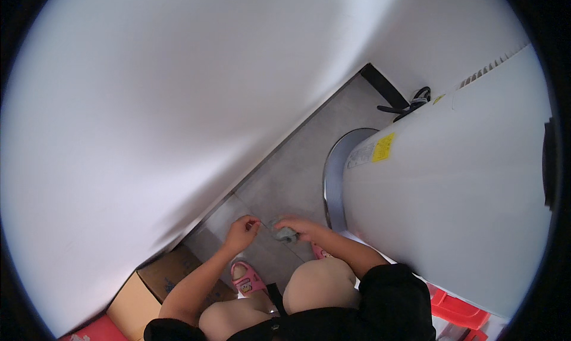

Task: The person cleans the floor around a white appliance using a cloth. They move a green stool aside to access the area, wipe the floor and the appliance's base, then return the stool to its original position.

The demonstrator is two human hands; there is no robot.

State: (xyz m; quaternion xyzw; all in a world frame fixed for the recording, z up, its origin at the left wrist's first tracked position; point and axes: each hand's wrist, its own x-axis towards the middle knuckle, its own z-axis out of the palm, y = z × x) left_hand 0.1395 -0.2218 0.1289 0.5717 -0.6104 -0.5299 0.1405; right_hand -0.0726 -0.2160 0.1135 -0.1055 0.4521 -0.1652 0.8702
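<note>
My right hand [299, 227] is closed on a small grey-green crumpled thing [285, 234], perhaps cloth or film; its kind is not clear. It hangs low over the floor between my knees and the wall. Just to its left, my left hand [242, 234] is closed in a pinch with the fingertips turned toward the right hand. A thin dark line shows by those fingertips, too fine to name. The two hands are a short way apart. Below the left hand is a pink slipper [248, 278] on my foot.
A white wall [148, 103] slants along the left, above grey floor tiles [279, 168]. On the right stands a large white appliance [452, 180] with a yellow label, beside a grey curved base [336, 174]. Cardboard boxes [134, 305] are lower left; a red plastic thing [458, 310] is lower right.
</note>
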